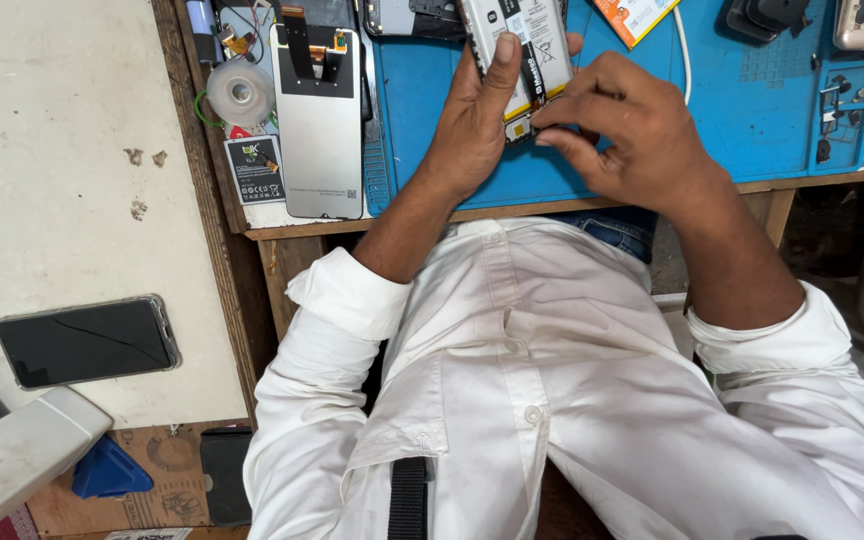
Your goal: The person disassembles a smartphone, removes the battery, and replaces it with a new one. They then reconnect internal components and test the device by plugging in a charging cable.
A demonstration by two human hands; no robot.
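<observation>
Nearest the camera, two white sleeves lead forward to the hands over the edge of the surface [572,205]. The right hand [632,135] has its fingers [564,138] pinched nearly closed on something small at the lower end of the opened phone [517,50]; what sits between the tips is too small to tell. The left hand [472,125] wraps the phone from its left edge, its fingers [502,62] laid long up the exposed back and closed around the body, the thumb hidden behind.

The phone stands tilted off the blue work mat [432,120], held just beyond both wrists. With its back cover off and the battery showing, it is probably light and stiff but fragile: a thin frame, bare parts and a glass front underneath. The safest hold looks to be along the long side edges, as the left hand has it, keeping pressure off the battery face and the small parts at the lower end. The bare metal and plastic may be slippery.

Left of the left-hand fingers lies a loose display panel [320,140] with its flex cable, and beyond that a roll of clear tape [240,93]. Far to the left, well apart, a dark phone with a cracked screen [87,341] lies flat.
</observation>
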